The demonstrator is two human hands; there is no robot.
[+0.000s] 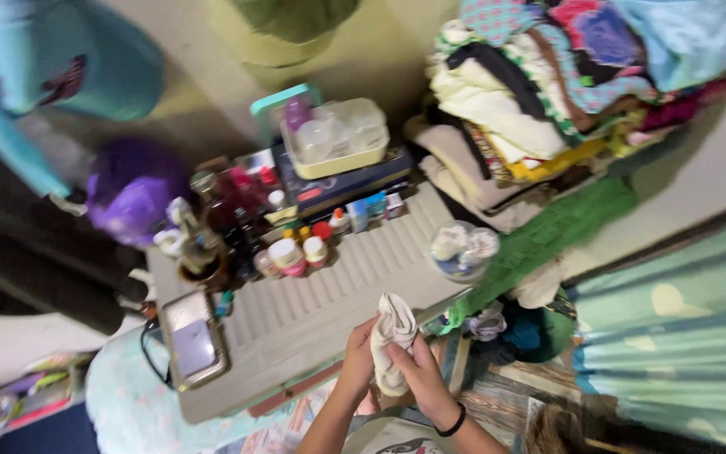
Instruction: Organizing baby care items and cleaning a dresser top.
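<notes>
So both hands were on a small off-white rolled-up cloth (pixel 394 340), held upright just over the near edge of the grey ribbed plastic worktop (pixel 338 294). The left hand (pixel 360 357) was wrapped around its left side, fingers closed on the fabric, and the right hand (pixel 418 370), the one with a black band at the wrist, was pinching it from the right lower down. The cloth looked half rolled, with the top bunched and loose.

What could've gone wrong, as far as I could judge: the roll looked slack at the top, so a loosened pinch would probably have let it unravel. It also hung right at the near edge, so a drop might well have missed the worktop altogether. And the far-left part of the worktop was crammed with small bottles and jars (pixel 296 248), so a wide elbow swing there could've tipped a few like dominoes.

Containers: a clear lidded plastic box with a yellowish base (pixel 338 139) sat on a dark flat box (pixel 342 185) at the far edge, holding what seemed to be clear cups or tubs, too blurry to be sure. A round clear container (pixel 462 250) near the right edge held pale balled-up items. A flat silver tin (pixel 193 340) lay at the near-left corner. A tall pile of folded clothes (pixel 531 92) stood past the far-right corner.
</notes>
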